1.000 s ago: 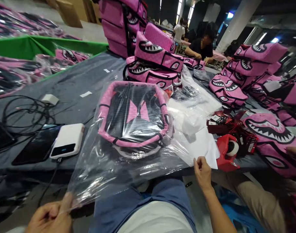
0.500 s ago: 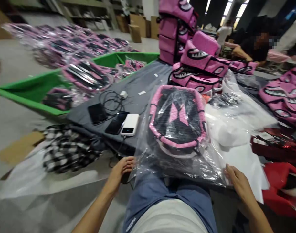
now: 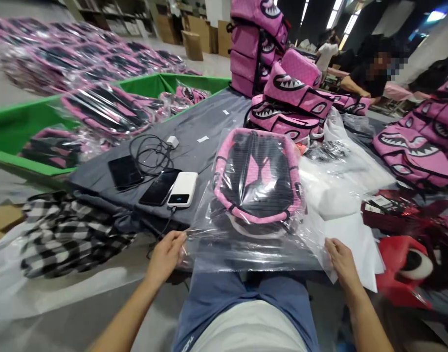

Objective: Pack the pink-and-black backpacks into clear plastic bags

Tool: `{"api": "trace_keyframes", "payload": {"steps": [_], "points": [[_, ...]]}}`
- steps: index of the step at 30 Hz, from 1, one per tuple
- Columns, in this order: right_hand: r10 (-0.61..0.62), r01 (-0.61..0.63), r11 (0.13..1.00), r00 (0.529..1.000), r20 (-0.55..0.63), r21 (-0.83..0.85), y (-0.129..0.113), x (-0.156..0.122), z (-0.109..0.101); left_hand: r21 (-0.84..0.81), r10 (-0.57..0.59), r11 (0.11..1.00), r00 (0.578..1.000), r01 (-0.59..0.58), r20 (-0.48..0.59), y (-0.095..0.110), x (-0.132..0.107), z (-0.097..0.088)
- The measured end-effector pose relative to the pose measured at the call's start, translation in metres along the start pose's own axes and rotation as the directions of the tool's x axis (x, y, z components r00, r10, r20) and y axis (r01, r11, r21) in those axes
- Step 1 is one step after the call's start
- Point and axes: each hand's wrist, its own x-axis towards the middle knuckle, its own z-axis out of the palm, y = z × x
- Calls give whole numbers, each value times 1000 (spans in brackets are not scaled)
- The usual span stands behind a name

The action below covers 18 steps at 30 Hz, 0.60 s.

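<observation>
A pink and black backpack (image 3: pixel 258 176) lies back side up on the table, inside a clear plastic bag (image 3: pixel 246 252). The bag's open end spreads toward my lap. My left hand (image 3: pixel 168 254) pinches the left corner of that end. At the opposite corner my right hand (image 3: pixel 341 261) is closed on the bag's edge. Between the two hands the plastic is stretched fairly flat. Left of the backpack lie a white power bank (image 3: pixel 183 189) and a dark phone (image 3: pixel 160 187).
A green-sided bin (image 3: pixel 22 115) of bagged backpacks stands left. Stacked pink backpacks (image 3: pixel 246 58) rise behind. White plastic bags (image 3: pixel 348 181) lie right, by a red tape dispenser (image 3: pixel 396 283). A checked cloth (image 3: pixel 70 234) hangs at the left edge. A co-worker (image 3: pixel 374 78) works at far right.
My left hand has closed on the bag's corner, and the mouth is now pulled straighter and wider. The view has shifted slightly to the right.
</observation>
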Motion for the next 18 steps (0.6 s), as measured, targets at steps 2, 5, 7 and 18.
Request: {"api": "trace_keyframes", "payload": {"steps": [2,5,7,18], "points": [[26,-30,994,999,40,106,8,2,-5,-96,-71,993,996,75,48,-4,8,-9],[-165,166,986,978,-129,-2,31,-3,-24,-17,90,996,995,-89,43,-20,14,-32],[-459,401,877,863,-214,-264,46,-9,-37,281,439,855,897,-435,52,-33,16,-48],[-674,687,690,725,144,-227,35,-9,-39,456,730,-179,193,-872,656,-48,14,-62]]}}
